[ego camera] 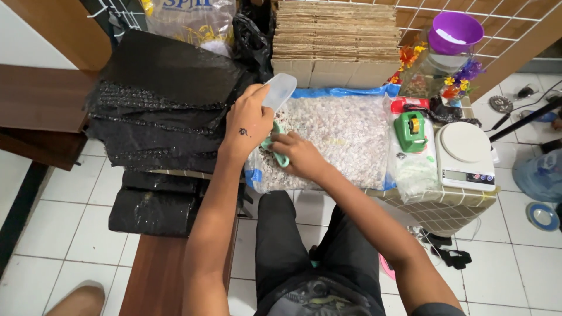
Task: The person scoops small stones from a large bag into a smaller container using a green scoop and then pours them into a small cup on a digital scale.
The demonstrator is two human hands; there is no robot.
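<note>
Both forearms reach forward from the seated person's lap to the near left corner of the big clear sack [345,134] of pale gravel-like pieces.

Left hand [249,124]: wrist bent, back of hand up, fingers curled shut around a translucent plastic scoop [279,90]. Scoop juts up and right past the fingertips, over the sack's left edge.

Right hand [298,153]: knuckles up, fingers closed on green-handled scissors [277,146]. Handles show between the two hands; blades hidden, cannot tell their position.

Sack: lies flat, blue trim at far and left edges, contents mottled white-grey.

Left of sack: stacked black bubble wrap [164,105]. Right of sack: green tape dispenser [411,131], then white digital scale [465,155]. Beyond sack: flattened cardboard [336,38].
</note>
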